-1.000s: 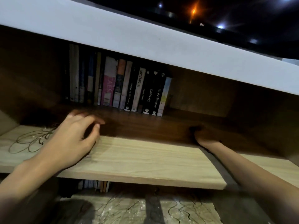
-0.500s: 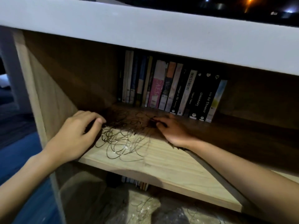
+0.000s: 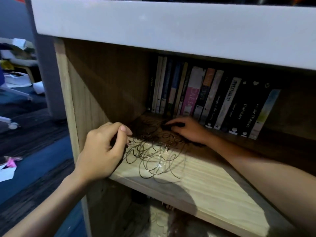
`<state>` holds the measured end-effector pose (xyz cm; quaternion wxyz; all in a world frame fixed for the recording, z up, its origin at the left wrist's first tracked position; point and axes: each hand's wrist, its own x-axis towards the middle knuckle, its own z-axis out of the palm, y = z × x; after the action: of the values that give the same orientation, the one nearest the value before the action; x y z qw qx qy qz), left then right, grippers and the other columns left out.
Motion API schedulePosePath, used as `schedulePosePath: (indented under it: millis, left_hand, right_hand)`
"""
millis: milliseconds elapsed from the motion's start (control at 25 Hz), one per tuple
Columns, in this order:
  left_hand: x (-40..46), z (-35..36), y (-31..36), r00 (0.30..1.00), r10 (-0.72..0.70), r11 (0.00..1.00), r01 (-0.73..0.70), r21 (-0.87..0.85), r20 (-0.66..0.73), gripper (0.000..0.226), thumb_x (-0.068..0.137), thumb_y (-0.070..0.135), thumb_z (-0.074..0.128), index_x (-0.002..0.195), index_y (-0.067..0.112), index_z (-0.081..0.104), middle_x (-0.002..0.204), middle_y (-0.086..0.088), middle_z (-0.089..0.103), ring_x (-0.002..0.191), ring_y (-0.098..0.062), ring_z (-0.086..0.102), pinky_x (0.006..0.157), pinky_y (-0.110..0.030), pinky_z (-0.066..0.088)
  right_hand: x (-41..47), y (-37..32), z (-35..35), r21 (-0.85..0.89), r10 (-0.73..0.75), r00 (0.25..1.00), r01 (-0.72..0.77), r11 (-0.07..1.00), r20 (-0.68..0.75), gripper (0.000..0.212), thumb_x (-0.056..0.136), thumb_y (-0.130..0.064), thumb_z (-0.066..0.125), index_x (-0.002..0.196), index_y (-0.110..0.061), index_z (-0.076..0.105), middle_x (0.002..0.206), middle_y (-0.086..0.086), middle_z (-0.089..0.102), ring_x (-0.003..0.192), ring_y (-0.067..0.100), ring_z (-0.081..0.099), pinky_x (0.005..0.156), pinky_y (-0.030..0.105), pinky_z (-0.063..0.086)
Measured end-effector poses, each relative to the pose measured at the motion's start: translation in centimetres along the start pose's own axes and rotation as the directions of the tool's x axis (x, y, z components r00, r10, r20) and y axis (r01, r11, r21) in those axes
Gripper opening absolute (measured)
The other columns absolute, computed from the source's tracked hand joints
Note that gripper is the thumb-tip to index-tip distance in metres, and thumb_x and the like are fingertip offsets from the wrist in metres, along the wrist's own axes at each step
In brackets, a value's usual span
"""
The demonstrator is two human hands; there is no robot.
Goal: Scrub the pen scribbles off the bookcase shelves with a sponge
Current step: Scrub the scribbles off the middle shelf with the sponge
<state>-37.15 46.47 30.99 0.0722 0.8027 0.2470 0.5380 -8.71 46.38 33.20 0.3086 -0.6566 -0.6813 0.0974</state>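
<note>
Dark looping pen scribbles (image 3: 153, 156) cover the left end of the light wooden shelf (image 3: 210, 189). My right hand (image 3: 188, 130) lies deep in the shadowed back of the shelf, pressed flat on a dark sponge (image 3: 166, 126) that pokes out under its fingertips, at the far edge of the scribbles. My left hand (image 3: 104, 151) rests at the shelf's front left corner, fingers curled, thumb and forefinger pinched together beside the scribbles. Whether it holds anything is hidden.
A row of upright books (image 3: 210, 100) stands against the back right. A thick white top board (image 3: 171, 28) overhangs the compartment. The wooden side panel (image 3: 75, 106) closes the left. More scribbles (image 3: 159, 219) mark the shelf below. Blue floor and clutter (image 3: 20, 79) lie left.
My view swung left to the scribbled end of the shelf. My right hand slid left along the shelf and now sits deeper, close to the books.
</note>
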Motion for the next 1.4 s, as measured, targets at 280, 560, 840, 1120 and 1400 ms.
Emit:
schedulePosePath:
  millis: [280, 560, 840, 1120, 1400]
  left_hand:
    - [0.1, 0.1, 0.3, 0.996, -0.087, 0.996, 0.086, 0.014, 0.028, 0.032, 0.097, 0.024, 0.043, 0.074, 0.014, 0.063, 0.061, 0.008, 0.059, 0.064, -0.01, 0.059, 0.061, -0.028, 0.043]
    - [-0.5, 0.2, 0.2, 0.996, -0.088, 0.996, 0.087, -0.021, -0.026, 0.031, 0.097, 0.022, 0.047, 0.074, 0.012, 0.064, 0.062, 0.007, 0.06, 0.063, -0.012, 0.06, 0.058, -0.027, 0.044]
    - [-0.8, 0.1, 0.2, 0.996, -0.067, 0.996, 0.063, -0.059, -0.067, 0.029, 0.096, 0.018, 0.049, 0.073, 0.01, 0.063, 0.06, 0.007, 0.057, 0.061, -0.014, 0.059, 0.054, -0.027, 0.044]
    - [-0.7, 0.4, 0.1, 0.993, -0.061, 0.996, 0.055, -0.07, -0.097, 0.027, 0.095, 0.015, 0.05, 0.073, 0.01, 0.064, 0.059, 0.007, 0.058, 0.059, -0.013, 0.059, 0.054, -0.029, 0.044]
    - [-0.8, 0.3, -0.1, 0.995, -0.048, 0.996, 0.041, -0.078, -0.089, 0.031, 0.096, 0.02, 0.047, 0.072, 0.01, 0.064, 0.057, 0.001, 0.056, 0.056, -0.015, 0.058, 0.051, -0.032, 0.042]
  right_hand:
    - [3.2, -0.9, 1.2, -0.104, 0.003, 1.0, 0.0, 0.995, 0.029, 0.029, 0.094, -0.007, 0.053, 0.12, -0.012, 0.065, 0.122, 0.004, 0.064, 0.109, 0.012, 0.056, 0.079, 0.007, 0.035]
    - [2.0, 0.4, 0.2, -0.018, -0.016, 0.997, 0.018, 1.0, 0.069, 0.027, 0.095, -0.012, 0.056, 0.116, -0.026, 0.065, 0.114, -0.001, 0.066, 0.109, 0.017, 0.061, 0.09, 0.021, 0.044]
    - [5.2, -2.8, 2.1, -0.159, 0.094, 0.983, -0.068, 0.985, 0.158, 0.032, 0.097, -0.014, 0.052, 0.127, -0.018, 0.06, 0.129, 0.004, 0.06, 0.113, 0.019, 0.056, 0.087, 0.019, 0.041]
    - [5.6, -1.5, 1.5, -0.137, 0.069, 0.985, -0.047, 0.989, 0.16, 0.032, 0.096, -0.01, 0.052, 0.124, -0.02, 0.062, 0.123, 0.002, 0.062, 0.114, 0.018, 0.056, 0.089, 0.02, 0.04]
    - [6.4, -2.8, 1.2, -0.097, 0.026, 0.936, 0.009, 0.995, 0.35, 0.031, 0.096, -0.015, 0.054, 0.124, -0.027, 0.061, 0.127, -0.007, 0.057, 0.114, 0.009, 0.052, 0.096, 0.023, 0.038]
